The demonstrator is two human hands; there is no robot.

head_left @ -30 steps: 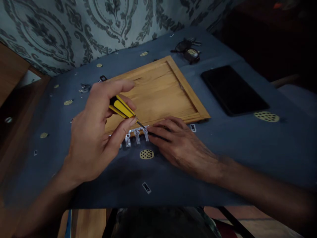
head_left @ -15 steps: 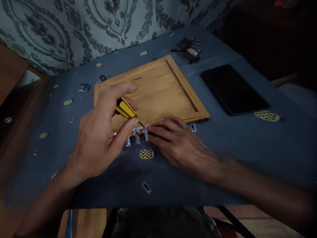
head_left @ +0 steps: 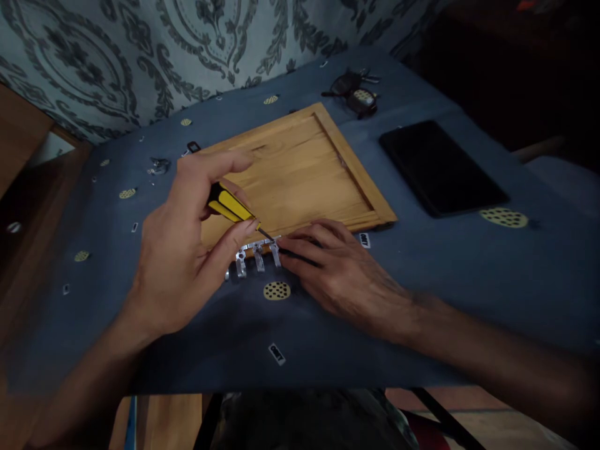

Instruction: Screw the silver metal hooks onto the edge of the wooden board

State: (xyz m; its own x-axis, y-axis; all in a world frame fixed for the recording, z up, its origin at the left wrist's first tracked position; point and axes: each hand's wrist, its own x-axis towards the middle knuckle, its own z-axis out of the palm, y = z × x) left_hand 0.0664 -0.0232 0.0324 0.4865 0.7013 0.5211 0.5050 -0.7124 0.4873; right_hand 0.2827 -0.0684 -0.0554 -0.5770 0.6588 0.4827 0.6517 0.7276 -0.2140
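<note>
My left hand [head_left: 175, 250] is closed round the yellow and black handle of a screwdriver [head_left: 232, 207], its index finger stretched out above. The thin shaft slants down to the right, its tip at a strip of metal hooks [head_left: 257, 255]. This shiny strip lies along the near edge of a wooden panel with a raised frame [head_left: 300, 172], its hooks hanging past the edge. With fingers bent together, my right hand [head_left: 344, 272] presses on the strip's right end and hides part of it. The screw, if any, under the tip is too small to make out.
A black tablet [head_left: 443, 167] lies right of the panel. Folded sunglasses [head_left: 354, 94] rest behind it. Small metal pieces [head_left: 159, 166] and a small dark square item [head_left: 193, 147] lie to the left on the blue patterned tablecloth [head_left: 328, 350]. A patterned curtain [head_left: 206, 37] hangs behind.
My left hand has shifted slightly left and the screwdriver leans lower, its tip staying on the strip. More of the strip's left part shows. My right hand has stayed in place.
</note>
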